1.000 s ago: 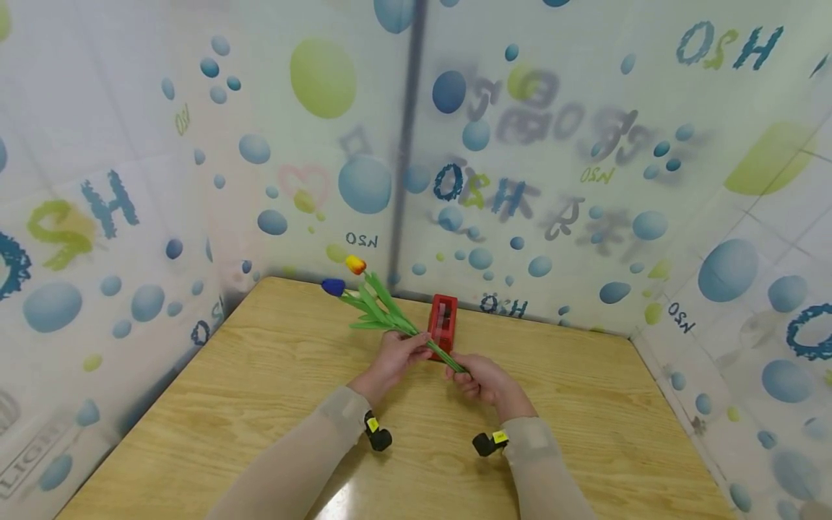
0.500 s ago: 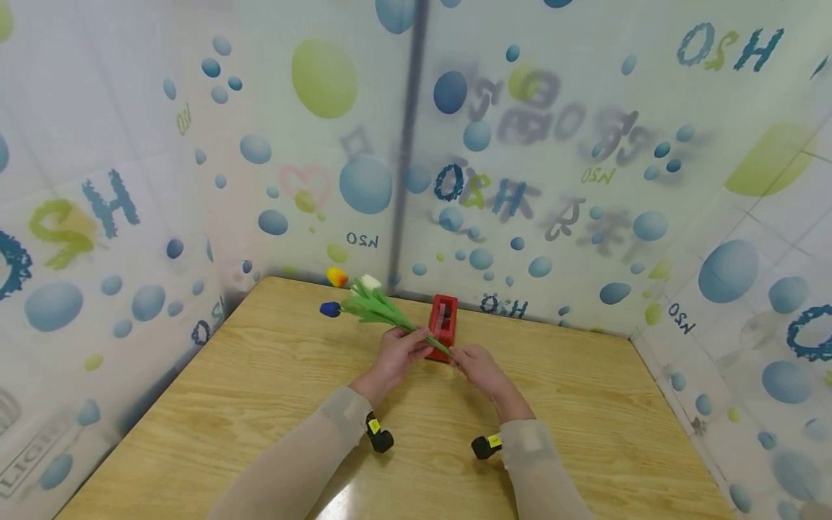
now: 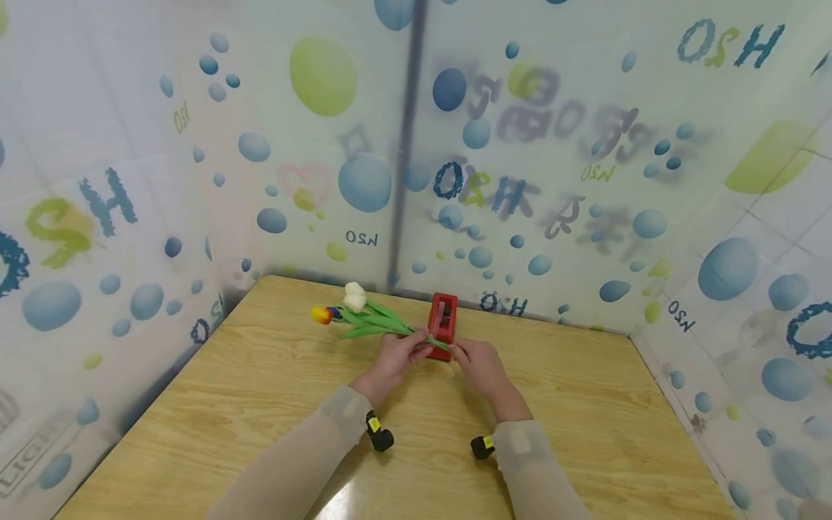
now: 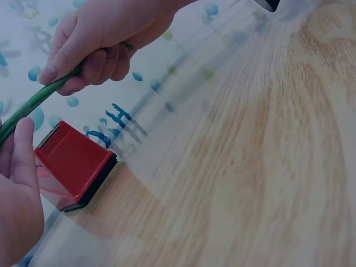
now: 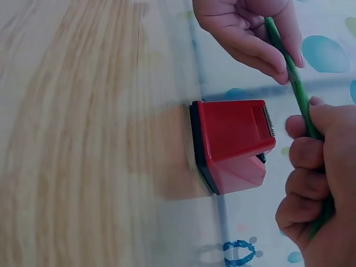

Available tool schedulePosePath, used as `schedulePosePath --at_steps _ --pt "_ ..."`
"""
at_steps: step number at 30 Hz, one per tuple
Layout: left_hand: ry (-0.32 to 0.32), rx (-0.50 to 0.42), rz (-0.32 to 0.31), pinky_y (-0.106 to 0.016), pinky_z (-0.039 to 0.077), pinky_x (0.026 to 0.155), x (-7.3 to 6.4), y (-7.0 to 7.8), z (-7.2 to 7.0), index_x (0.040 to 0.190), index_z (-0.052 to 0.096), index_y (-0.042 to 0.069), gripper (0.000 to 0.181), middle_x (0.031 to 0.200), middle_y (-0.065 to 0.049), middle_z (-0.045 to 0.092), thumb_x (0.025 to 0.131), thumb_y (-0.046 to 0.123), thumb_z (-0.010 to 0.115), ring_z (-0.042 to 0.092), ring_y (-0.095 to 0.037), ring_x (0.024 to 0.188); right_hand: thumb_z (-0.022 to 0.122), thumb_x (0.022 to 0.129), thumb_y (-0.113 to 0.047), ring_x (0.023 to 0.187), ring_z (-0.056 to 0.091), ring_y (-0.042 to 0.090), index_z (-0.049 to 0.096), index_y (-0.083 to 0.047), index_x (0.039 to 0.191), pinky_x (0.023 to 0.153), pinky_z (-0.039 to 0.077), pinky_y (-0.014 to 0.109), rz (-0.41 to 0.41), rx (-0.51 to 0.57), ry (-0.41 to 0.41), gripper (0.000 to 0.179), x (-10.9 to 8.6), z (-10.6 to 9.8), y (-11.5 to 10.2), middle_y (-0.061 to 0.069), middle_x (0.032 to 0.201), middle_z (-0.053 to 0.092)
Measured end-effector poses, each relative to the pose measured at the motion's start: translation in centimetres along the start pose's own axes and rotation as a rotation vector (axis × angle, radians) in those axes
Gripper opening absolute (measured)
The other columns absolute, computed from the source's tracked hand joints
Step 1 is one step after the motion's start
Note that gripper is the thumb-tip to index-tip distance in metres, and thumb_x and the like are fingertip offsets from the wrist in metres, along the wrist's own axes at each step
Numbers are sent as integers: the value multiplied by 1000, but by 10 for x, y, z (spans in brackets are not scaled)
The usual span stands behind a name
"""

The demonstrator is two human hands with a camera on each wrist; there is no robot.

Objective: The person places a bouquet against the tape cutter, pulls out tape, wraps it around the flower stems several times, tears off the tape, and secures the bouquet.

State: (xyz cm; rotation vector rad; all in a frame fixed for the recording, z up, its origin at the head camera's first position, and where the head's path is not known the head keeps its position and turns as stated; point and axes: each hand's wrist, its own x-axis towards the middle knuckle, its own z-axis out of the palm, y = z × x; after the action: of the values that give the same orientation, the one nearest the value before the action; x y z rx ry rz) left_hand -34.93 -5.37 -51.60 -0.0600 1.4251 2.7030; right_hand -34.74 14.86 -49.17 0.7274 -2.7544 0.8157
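A small bunch of artificial tulips lies across both hands in the head view: a white tulip head [image 3: 354, 296], a yellow-orange one [image 3: 321, 315] and a blue one [image 3: 336, 313] mostly behind it. My left hand [image 3: 393, 359] holds the bunch just below the green leaves [image 3: 370, 323], the stems between thumb and fingers. Lower down, my right hand [image 3: 482, 365] grips the stem ends; the right wrist view shows its fingers curled round the green stems [image 5: 298, 92]. Right behind the stems stands a red tape dispenser [image 5: 231, 128] with a toothed cutting edge, apart from both hands.
The wooden table [image 3: 572, 404] reaches to a patterned curtain [image 3: 559, 144] at the back and sides. A small black camera [image 3: 379, 433] sits at the left wrist and another black camera [image 3: 482, 448] at the right.
The bunch has turned about its stems: the white tulip has come into view on top, the yellow-orange one has swung down-left over the blue. The stems lie flatter, and my right hand has risen slightly.
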Motion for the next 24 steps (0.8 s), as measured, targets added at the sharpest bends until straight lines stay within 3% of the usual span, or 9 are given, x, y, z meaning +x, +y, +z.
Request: schedulePosePath --at_steps 5,8,12,16,21,24 --pt "-13 71 -2 -19 66 75 0 0 -1 132 55 -18 36 96 -3 77 105 3 65 75 -9 80 59 111 -28 59 50 10 74 -9 87 60 46 28 31 -3 -55 34 -1 -2 3 -1 67 63" --pt "-15 122 5 -20 66 76 1 0 -2 126 61 -14 27 96 -2 77 105 4 66 75 -10 80 55 112 -29 55 50 9 76 -3 92 54 45 25 130 229 -146 39 -1 -3 5 -2 64 62" --pt "-33 169 30 -22 67 76 2 -1 -2 118 65 -10 20 94 -2 77 104 3 66 75 -10 80 41 116 -42 46 41 5 75 3 99 43 34 20 389 652 -316 59 -2 -5 9 -4 62 61" --pt "-49 180 35 -23 67 76 2 -1 -3 115 66 -11 18 91 0 77 104 3 67 75 -10 77 30 116 -50 43 33 2 75 -7 95 40 24 18 561 848 -452 66 -5 -6 11 -10 57 55" --pt "-37 180 35 -23 67 75 2 -1 -3 115 66 -10 17 91 -1 78 103 3 68 75 -9 78 34 118 -42 45 31 2 67 -11 90 43 25 17 574 958 -496 53 -5 -6 13 -12 57 43" --pt "-22 179 45 -22 67 75 1 0 -1 116 66 -10 17 94 -2 77 104 3 67 74 -9 80 38 117 -40 48 30 2 61 -11 91 44 27 17 536 952 -479 45 -3 -5 13 -13 59 41"
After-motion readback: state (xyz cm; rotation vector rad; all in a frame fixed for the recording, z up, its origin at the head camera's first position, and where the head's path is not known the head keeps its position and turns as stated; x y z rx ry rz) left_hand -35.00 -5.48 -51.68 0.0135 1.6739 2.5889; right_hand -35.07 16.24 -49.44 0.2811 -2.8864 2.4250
